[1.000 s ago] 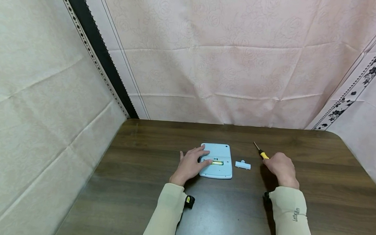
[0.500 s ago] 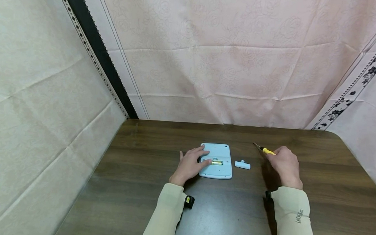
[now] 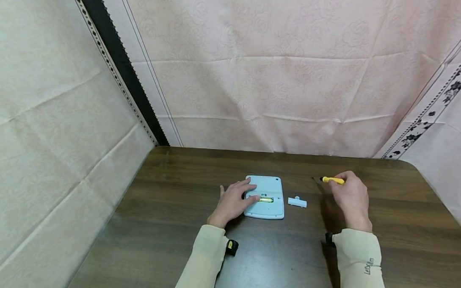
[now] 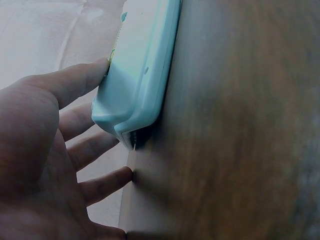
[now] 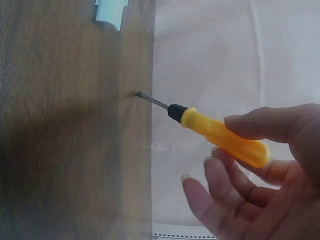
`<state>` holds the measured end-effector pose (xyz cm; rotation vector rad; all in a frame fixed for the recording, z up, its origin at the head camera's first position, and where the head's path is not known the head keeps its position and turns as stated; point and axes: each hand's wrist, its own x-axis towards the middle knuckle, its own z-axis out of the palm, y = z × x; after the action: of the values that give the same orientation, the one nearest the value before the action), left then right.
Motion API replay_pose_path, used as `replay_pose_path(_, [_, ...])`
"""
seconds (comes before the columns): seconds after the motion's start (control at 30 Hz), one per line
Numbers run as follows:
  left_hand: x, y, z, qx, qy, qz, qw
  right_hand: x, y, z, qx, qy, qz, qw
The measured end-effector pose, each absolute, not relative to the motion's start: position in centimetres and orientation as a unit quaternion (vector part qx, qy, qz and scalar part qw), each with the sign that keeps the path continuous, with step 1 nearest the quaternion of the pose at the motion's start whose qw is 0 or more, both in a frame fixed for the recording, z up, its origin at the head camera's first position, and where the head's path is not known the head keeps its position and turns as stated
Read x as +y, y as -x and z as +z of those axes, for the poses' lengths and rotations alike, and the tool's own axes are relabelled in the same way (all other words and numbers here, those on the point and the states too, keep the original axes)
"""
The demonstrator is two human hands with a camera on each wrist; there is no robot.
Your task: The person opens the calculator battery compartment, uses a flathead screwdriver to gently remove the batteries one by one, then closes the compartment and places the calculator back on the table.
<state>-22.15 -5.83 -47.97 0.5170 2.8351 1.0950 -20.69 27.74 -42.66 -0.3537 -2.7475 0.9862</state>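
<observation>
My left hand point(image 3: 233, 203) rests on the left side of a flat light-blue device point(image 3: 268, 185), its fingers spread. The device lies on the table with an uncovered compartment that holds a battery point(image 3: 266, 200); my thumb point(image 4: 85, 77) reaches that compartment's edge. My right hand point(image 3: 352, 201) pinches the yellow handle of a screwdriver point(image 5: 220, 134) between thumb and fingers. Its thin metal shaft points left and slants down to the tabletop. A small dark bit shows at the tip, too small to identify. Between device and right hand lies a small light-blue battery cover point(image 3: 297, 202).
The dark wooden table point(image 3: 174, 227) has its far edge a short way beyond the device and screwdriver. Behind it hangs a pale pink patterned cloth point(image 3: 293, 87). Another pale cloth point(image 3: 54, 176) hangs along the left side.
My right hand has moved slightly away from me and turned the screwdriver, so its handle now lies more sideways. Left hand, device and cover have not moved.
</observation>
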Motion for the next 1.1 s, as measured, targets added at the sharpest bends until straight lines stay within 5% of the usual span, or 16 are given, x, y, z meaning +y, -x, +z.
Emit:
replay_pose_path(0.43, [-5.87,22.17,-48.15,0.918,-0.170,0.357,0.026,27.08,20.60,-42.34,-0.914,0.098,0.353,0.171])
replay_pose_path(1.1, [-5.88,22.22,-48.21,0.919,-0.171,0.353,0.027,26.69,20.95,-42.40,-0.862,0.142,0.449,0.187])
